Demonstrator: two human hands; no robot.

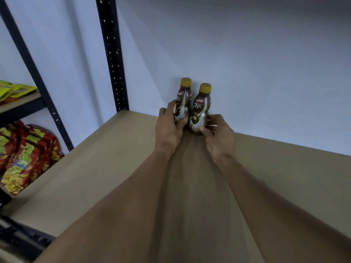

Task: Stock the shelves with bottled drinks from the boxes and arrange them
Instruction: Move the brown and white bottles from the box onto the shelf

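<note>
left bottle [182, 99]: brown plastic drink bottle, yellow screw cap, printed wrap; upright at the very back of the shelf, close against the wall. Contact with the wall not determinable.
right bottle [201, 109]: same brown plastic, same yellow cap; upright just beside its twin, touching or nearly so, label facing forward.
left hand [168, 130]: narrow, fingers and thumb curled round the lower body of the left bottle.
right hand [218, 137]: narrow, thumb and fingers wrapped low round the right bottle.
shelf board [95, 168]: flat tan fibreboard on a black perforated steel upright [114, 63].
wall [256, 73]: pale, plain, directly behind the pair.
adjoining bay: red and yellow foil snack packets [24, 158] on the lower shelf, well apart from the work.
stage, as judged: setting down and squaring of a first pair; release not yet made; supply boxes out of view.
risk one: toppling on release. Cause: tall bodies on small bases, gripped low, with any sideways drag of fingers.
risk two: one bottle knocked into the other. Cause: near-contact spacing.
risk three: forward tilt. Cause: hard push against the wall.
risk four: crooked row later. Cause: uneven depth of this pair.
</note>
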